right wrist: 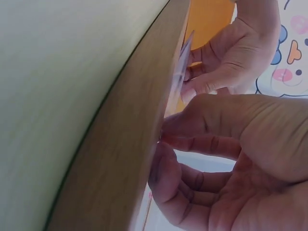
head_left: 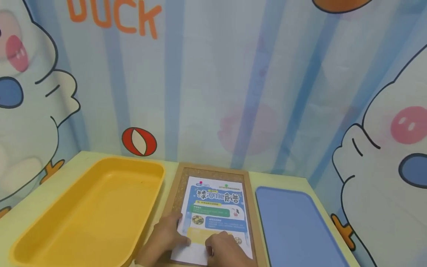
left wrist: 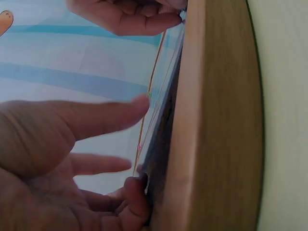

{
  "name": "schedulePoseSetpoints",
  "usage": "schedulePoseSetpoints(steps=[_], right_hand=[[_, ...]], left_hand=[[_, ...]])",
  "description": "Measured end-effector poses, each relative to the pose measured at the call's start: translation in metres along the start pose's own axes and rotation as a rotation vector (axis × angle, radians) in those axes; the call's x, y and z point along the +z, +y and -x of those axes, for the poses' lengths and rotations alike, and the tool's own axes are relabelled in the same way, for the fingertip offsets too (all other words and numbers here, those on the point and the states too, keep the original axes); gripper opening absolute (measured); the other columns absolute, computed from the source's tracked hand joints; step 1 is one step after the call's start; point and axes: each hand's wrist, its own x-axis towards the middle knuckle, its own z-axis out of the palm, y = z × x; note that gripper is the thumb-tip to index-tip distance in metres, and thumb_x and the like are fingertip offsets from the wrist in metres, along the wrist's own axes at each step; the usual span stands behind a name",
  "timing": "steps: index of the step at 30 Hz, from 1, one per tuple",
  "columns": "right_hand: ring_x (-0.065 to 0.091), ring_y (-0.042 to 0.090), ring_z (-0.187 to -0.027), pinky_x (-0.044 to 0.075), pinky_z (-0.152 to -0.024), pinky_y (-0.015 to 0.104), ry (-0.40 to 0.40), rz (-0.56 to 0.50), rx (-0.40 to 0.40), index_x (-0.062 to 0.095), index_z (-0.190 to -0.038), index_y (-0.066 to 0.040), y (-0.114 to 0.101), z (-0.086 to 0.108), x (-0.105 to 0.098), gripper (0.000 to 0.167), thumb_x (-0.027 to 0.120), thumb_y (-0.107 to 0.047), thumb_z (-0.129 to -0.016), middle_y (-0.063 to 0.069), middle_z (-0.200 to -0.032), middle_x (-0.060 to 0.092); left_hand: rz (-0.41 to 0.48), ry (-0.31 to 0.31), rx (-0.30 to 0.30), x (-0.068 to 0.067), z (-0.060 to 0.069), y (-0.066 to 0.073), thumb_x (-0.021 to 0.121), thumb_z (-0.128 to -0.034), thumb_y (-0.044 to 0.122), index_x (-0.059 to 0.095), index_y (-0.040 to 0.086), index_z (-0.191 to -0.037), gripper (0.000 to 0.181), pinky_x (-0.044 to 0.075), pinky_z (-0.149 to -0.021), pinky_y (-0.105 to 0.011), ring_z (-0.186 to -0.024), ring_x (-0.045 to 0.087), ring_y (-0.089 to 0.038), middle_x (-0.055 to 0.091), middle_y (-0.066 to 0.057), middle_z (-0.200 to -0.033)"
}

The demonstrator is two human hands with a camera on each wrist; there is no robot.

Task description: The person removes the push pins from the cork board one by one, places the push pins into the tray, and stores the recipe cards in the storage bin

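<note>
A printed poster point(head_left: 220, 202) with blue, green and yellow panels lies on a wood-framed corkboard point(head_left: 252, 211). At its top edge are a pink pushpin point(head_left: 201, 182) and a green pushpin point(head_left: 226, 185). My left hand point(head_left: 165, 234) rests at the poster's lower left edge, thumb stretched over the sheet and fingers spread. Low on the poster, my right hand point(head_left: 228, 249) pinches something tiny between thumb and forefinger against the sheet. A small glint shows there in the right wrist view, looking like a pushpin, mostly covered by the fingertips point(right wrist: 180, 124).
A deep yellow tray point(head_left: 155, 185) stands left of the corkboard, close to its frame. To the right lies a shallow blue tray point(head_left: 297, 226). Behind the pale yellow table point(head_left: 277, 179) hangs a striped cartoon curtain point(head_left: 207, 81).
</note>
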Motion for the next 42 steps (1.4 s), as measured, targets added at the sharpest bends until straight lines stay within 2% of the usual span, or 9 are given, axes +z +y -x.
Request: schedulePoseSetpoints(steps=[4,6,12,17,26,29,34,39,42], right_hand=[[0.054,0.011,-0.058,0.047,-0.058,0.024,0.020,0.022,-0.023,0.074,-0.078,-0.007,-0.002,-0.002,0.000,0.009,0.074,0.001,-0.075,-0.002,-0.065,0.064],[0.055,0.011,-0.059,0.048,-0.058,0.023,0.026,0.013,-0.019,0.075,-0.080,-0.007,-0.002,-0.003,-0.001,0.009,0.076,0.000,-0.075,-0.002,-0.066,0.065],[0.056,0.014,-0.061,0.048,-0.058,0.026,0.028,-0.031,0.035,0.074,-0.079,-0.006,-0.001,-0.003,-0.001,0.009,0.076,0.000,-0.072,0.000,-0.067,0.064],[0.056,0.018,-0.060,0.047,-0.056,0.029,0.013,-0.090,0.080,0.072,-0.075,-0.006,0.001,-0.004,-0.001,0.008,0.075,0.000,-0.071,0.001,-0.064,0.061],[0.049,0.015,-0.051,0.037,-0.044,0.027,0.011,-0.214,0.061,0.067,-0.059,-0.010,0.011,-0.003,-0.006,0.018,0.069,0.004,-0.068,0.000,-0.056,0.059],[0.047,0.013,-0.049,0.033,-0.043,0.025,0.020,-0.240,0.045,0.065,-0.056,-0.012,0.013,-0.002,-0.005,0.020,0.067,0.005,-0.066,0.000,-0.052,0.057],[0.051,0.014,-0.053,0.039,-0.047,0.026,-0.009,-0.263,0.058,0.067,-0.058,-0.013,0.015,-0.003,-0.004,0.019,0.070,0.003,-0.069,0.000,-0.055,0.060],[0.052,0.014,-0.054,0.041,-0.050,0.026,-0.027,-0.232,0.056,0.068,-0.061,-0.012,0.013,-0.005,-0.005,0.017,0.072,0.000,-0.071,0.000,-0.056,0.061],[0.052,0.015,-0.053,0.041,-0.049,0.027,-0.034,-0.152,0.061,0.071,-0.069,-0.009,0.007,-0.004,-0.002,0.010,0.072,-0.001,-0.075,0.000,-0.058,0.060]], left_hand=[[-0.082,-0.072,0.020,0.001,0.000,0.001,0.098,-0.0506,0.013,0.062,-0.004,-0.125,0.084,0.044,-0.102,-0.059,-0.113,0.058,-0.043,0.062,-0.025,-0.126],[-0.112,-0.097,0.019,0.002,0.000,0.002,0.099,-0.0482,0.015,0.063,-0.002,-0.125,0.086,0.042,-0.103,-0.059,-0.111,0.057,-0.040,0.062,-0.023,-0.126],[-0.239,-0.170,0.024,0.006,-0.003,0.009,0.099,-0.0481,0.021,0.067,0.002,-0.117,0.079,0.049,-0.092,-0.052,-0.092,0.057,-0.029,0.066,-0.013,-0.106],[-0.429,-0.182,0.098,0.009,-0.004,0.017,0.100,-0.0496,0.026,0.067,0.002,-0.101,0.065,0.051,-0.078,-0.043,-0.076,0.053,-0.024,0.062,-0.009,-0.084],[-0.604,-0.253,0.075,0.014,-0.007,0.038,0.099,-0.0520,0.022,0.068,0.004,-0.102,0.062,0.050,-0.092,-0.041,-0.081,0.053,-0.023,0.065,-0.010,-0.090],[-0.645,-0.264,0.075,0.015,-0.006,0.042,0.099,-0.0519,0.022,0.069,0.004,-0.101,0.060,0.051,-0.092,-0.039,-0.079,0.053,-0.021,0.065,-0.009,-0.088],[-0.680,-0.252,0.094,0.016,-0.004,0.042,0.100,-0.0503,0.024,0.069,0.005,-0.098,0.060,0.052,-0.089,-0.037,-0.078,0.055,-0.020,0.065,-0.009,-0.086],[-0.709,-0.235,0.114,0.016,-0.005,0.040,0.100,-0.0492,0.024,0.070,0.004,-0.096,0.060,0.053,-0.087,-0.037,-0.077,0.056,-0.021,0.065,-0.010,-0.084],[-0.699,-0.235,0.110,0.016,-0.005,0.041,0.100,-0.0491,0.023,0.070,0.003,-0.097,0.060,0.053,-0.087,-0.037,-0.077,0.056,-0.020,0.065,-0.010,-0.085]])
